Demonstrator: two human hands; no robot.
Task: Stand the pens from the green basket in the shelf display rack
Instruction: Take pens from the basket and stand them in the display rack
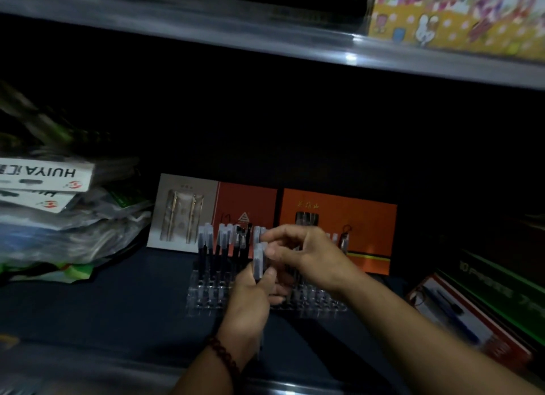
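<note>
A clear plastic display rack point(206, 298) stands on the dark shelf, with several black pens with frosted caps point(219, 241) upright in its back rows. My left hand point(250, 303) grips a small bunch of pens point(258, 265) in front of the rack, caps up. Just above it, my right hand point(303, 256) pinches the cap of one pen point(263, 236) at the top of that bunch. The green basket is out of view.
Orange and beige pen gift boxes point(339, 226) lean behind the rack. Bagged stationery and white packs point(44, 176) pile up at the left. Boxes point(472, 315) lie at the right. An upper shelf edge point(295, 43) runs overhead, carrying a colourful box point(457, 14).
</note>
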